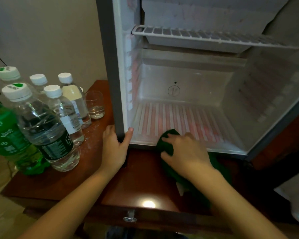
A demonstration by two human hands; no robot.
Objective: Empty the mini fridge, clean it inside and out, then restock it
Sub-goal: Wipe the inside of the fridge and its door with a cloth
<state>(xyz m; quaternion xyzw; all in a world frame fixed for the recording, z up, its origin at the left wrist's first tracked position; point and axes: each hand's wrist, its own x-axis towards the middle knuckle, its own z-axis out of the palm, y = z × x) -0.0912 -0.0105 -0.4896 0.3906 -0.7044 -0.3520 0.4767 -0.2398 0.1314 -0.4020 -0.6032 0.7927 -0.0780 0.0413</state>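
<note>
Water bottles (47,131), five of them, clear with white caps, are standing in a cluster on the wooden cabinet (136,178), left of the open mini fridge (188,80). I am also counting one green bottle (5,135) at the far left and one glass (95,105) near the fridge's left wall. One wire shelf (205,36) is sitting high inside. My left hand (114,149) is gripping the fridge's near left edge, thumb inside, fingers wrapping outside. My right hand (185,152) is pressing one green cloth (167,135) onto the floor's near lip, fingers curling over it.
</note>
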